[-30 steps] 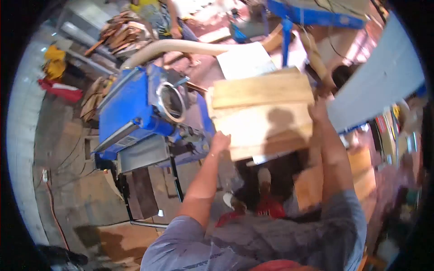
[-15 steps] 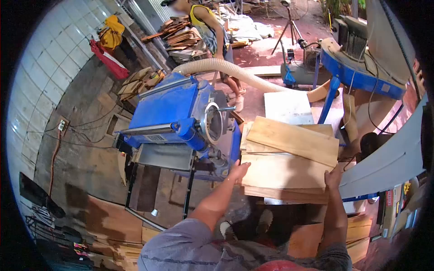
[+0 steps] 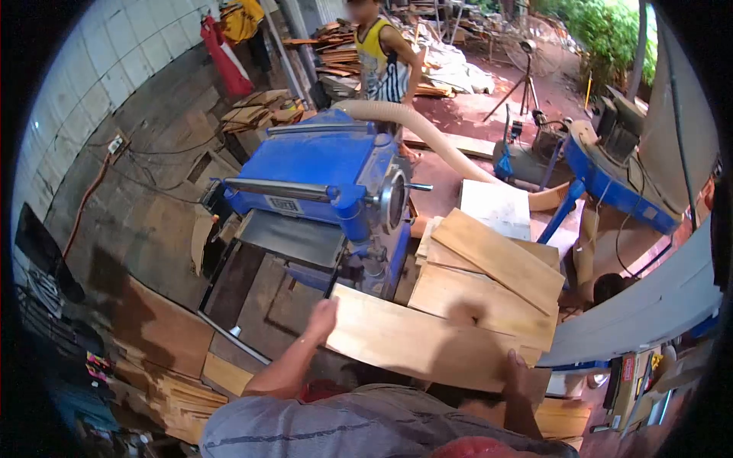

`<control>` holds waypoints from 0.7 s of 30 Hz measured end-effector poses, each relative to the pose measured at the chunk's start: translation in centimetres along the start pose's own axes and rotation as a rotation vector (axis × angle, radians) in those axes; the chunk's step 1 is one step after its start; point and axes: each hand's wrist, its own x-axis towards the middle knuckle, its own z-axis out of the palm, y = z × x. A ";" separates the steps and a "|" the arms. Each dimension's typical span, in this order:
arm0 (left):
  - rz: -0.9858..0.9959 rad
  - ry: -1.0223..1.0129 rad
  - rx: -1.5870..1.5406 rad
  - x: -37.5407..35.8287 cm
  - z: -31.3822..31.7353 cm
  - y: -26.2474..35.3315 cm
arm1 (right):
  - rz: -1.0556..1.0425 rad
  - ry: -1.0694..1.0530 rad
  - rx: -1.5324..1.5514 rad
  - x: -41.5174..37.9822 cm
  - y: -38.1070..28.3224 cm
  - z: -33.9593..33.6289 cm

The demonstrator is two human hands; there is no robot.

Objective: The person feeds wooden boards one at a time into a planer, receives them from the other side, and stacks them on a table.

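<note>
A pale wooden board (image 3: 412,333) spans the space between my two hands, tilted down to the right. My left hand (image 3: 322,319) grips its left end, close to the feed table (image 3: 294,239) of a blue thickness planer (image 3: 309,156). My right hand (image 3: 517,372) closes on its right end, with the fingers partly hidden. Just beyond the held board lies a stack of similar boards (image 3: 489,294), with one board (image 3: 500,256) set askew on top. A shadow falls across the held board and the stack.
A ribbed hose (image 3: 435,141) runs from the planer to the right. Another person (image 3: 382,61) stands behind the planer. At right are a blue-framed machine (image 3: 622,187) and a pale curved panel (image 3: 634,305). A black tripod (image 3: 527,80) and wood piles stand farther back.
My hands have moved left and toward me with one board, off the stack's front part. My view has turned, and the other person now stands more upright.
</note>
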 end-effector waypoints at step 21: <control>-0.091 -0.401 -1.067 -0.3 -34.9 -13.0 | -0.150 -0.465 0.979 -6.2 -18.6 42.7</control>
